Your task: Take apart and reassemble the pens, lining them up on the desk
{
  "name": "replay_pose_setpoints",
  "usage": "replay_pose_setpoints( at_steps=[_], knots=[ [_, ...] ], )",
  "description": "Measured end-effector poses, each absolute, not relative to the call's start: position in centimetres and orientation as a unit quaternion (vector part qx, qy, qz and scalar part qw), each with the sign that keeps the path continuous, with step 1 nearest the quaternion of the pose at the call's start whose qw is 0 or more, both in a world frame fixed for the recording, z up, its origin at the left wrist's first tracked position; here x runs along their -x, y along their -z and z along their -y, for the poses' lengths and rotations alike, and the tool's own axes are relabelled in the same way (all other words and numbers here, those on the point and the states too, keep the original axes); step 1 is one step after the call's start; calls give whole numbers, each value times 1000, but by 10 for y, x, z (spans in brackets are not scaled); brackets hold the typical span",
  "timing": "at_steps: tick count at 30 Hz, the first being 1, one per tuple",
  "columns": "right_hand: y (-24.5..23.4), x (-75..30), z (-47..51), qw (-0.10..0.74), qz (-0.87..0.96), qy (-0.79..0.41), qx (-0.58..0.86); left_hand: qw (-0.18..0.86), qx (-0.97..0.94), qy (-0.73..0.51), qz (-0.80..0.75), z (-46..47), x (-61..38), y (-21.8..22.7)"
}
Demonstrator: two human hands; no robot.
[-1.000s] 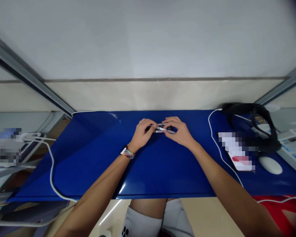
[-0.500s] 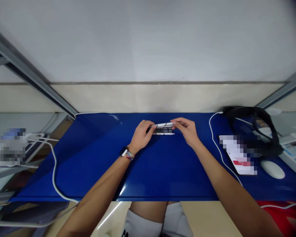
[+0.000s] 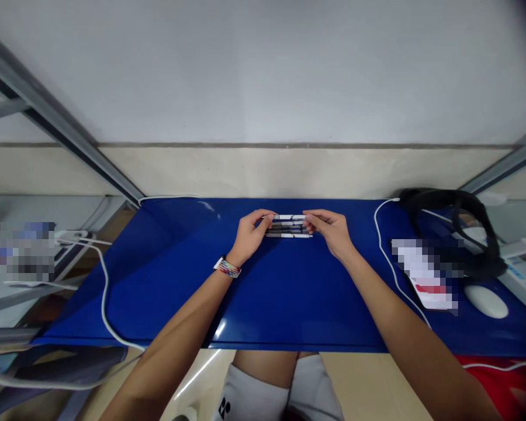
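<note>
Several slim white-and-dark pens [image 3: 288,235] lie side by side across the blue table [image 3: 289,292], close to its back edge. Just beyond them, a white pen [image 3: 289,217] with dark marks is held level by its two ends. Thumb and fingers of my left hand [image 3: 249,235] pinch its left end. My right hand [image 3: 332,233] pinches the right end, with the other fingers curled beneath. Both hands partly cover the ends of the pens in the row. A watch on a multicoloured woven band [image 3: 228,267] is on my left wrist.
On the right lie a phone [image 3: 425,275], a white mouse [image 3: 486,301] and a black strapped headset [image 3: 460,234]. White cables [image 3: 381,234] run along both sides of the table. A wall [image 3: 289,169] stands behind; grey metal posts [image 3: 83,128] rise at the sides.
The held pen has moved slightly away from me and straightened to level, opening a gap from the other pens. Both hands keep their pinch.
</note>
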State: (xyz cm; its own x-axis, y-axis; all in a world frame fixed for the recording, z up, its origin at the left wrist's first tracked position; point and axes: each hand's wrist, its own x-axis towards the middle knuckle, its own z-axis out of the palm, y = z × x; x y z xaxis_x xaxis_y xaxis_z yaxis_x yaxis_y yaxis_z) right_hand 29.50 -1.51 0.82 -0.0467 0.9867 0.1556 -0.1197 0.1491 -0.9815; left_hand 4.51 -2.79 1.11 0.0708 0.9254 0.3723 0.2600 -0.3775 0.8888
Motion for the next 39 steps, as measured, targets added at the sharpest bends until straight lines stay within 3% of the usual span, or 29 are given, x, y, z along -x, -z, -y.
replay_pose_setpoints(
  at_steps=[13, 39],
  knots=[
    [-4, -297, 14, 556, 530, -504, 395, 399, -612, -522, -441, 26, -44, -17],
    [-6, -298, 12, 559, 517, -517, 391, 366, -637, -516, -441, 23, -36, -14]
  ],
)
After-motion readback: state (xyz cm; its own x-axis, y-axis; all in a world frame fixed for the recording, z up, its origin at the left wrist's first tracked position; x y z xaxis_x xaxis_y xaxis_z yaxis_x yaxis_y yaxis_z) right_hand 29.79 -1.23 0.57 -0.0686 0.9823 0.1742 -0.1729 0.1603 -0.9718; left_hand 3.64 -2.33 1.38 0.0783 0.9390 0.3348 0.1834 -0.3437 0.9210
